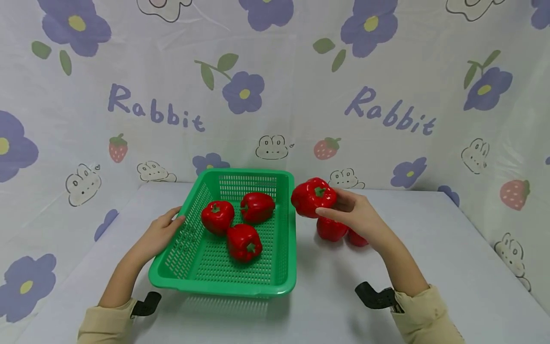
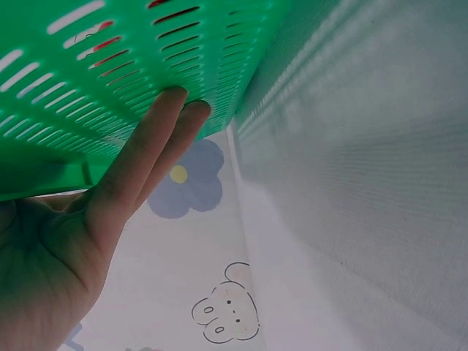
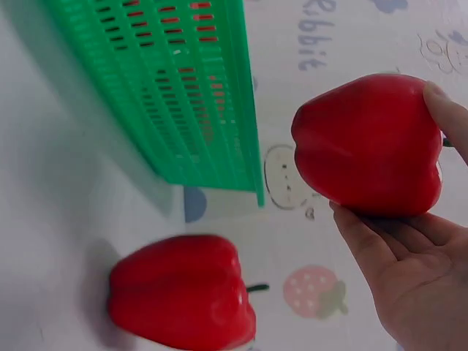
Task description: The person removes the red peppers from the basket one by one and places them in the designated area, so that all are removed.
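A green plastic basket (image 1: 283,282) holds three red bell peppers, one at the left (image 1: 216,217), one at the back right (image 1: 258,207) and one nearer the front (image 1: 244,242). My left hand (image 1: 161,234) grips its left rim; in the left wrist view two straight fingers (image 2: 150,146) lie along the slotted outer wall. Just beyond the right rim, my right hand (image 1: 358,212) holds another red bell pepper (image 1: 307,198) in the air between thumb and fingers. Its green stem faces me.
Two more red bell peppers, one at the left (image 1: 332,230) and one partly hidden (image 1: 357,239), lie on the white tabletop (image 1: 434,258) below my right hand. A patterned curtain (image 1: 275,62) hangs behind the table. Each wrist wears a black device, left (image 1: 147,304) and right (image 1: 375,296).
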Demonstrator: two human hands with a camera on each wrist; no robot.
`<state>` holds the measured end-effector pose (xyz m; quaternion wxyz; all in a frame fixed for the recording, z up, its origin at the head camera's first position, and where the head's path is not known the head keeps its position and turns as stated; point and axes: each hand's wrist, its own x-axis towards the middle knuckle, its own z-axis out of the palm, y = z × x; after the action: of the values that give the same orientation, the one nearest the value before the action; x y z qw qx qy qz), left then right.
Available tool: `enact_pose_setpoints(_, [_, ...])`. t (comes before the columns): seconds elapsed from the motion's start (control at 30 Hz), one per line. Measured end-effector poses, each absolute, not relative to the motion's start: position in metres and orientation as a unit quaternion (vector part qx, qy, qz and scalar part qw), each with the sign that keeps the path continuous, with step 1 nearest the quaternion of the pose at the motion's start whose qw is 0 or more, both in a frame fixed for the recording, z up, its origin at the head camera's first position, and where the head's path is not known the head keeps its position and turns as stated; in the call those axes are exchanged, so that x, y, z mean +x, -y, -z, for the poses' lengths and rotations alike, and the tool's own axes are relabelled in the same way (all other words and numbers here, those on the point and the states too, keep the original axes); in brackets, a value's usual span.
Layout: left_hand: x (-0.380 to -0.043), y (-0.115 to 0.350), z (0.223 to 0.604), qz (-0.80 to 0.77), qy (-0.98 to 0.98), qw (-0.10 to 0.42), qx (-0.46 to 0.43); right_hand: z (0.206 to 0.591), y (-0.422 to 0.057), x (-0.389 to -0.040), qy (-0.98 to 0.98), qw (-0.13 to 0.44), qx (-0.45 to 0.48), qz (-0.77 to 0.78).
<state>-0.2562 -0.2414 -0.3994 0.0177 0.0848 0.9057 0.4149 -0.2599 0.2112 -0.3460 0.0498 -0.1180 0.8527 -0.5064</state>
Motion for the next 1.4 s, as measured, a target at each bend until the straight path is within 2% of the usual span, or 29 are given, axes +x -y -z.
enact_pose_setpoints(0.73, [-0.256,0.242,0.396,-0.401,-0.912,0.015,0.083,0.355,-0.301,-0.252,-0.875,-0.002,-0.018,0.484])
enact_pose_setpoints(0.97, [-0.256,0.242,0.397,-0.403,-0.911,0.015,0.083,0.362,-0.321,-0.246,-0.87,-0.023,0.0,0.492])
enact_pose_setpoints(1.2, [-0.256,0.242,0.397,-0.408,-0.909,0.019,0.083,0.371,-0.334,-0.244,-0.866,-0.042,0.059,0.496])
enact_pose_setpoints(1.4, [-0.255,0.242,0.396,-0.41,-0.908,0.018,0.083,0.38,-0.343,-0.241,-0.856,-0.038,0.097,0.507])
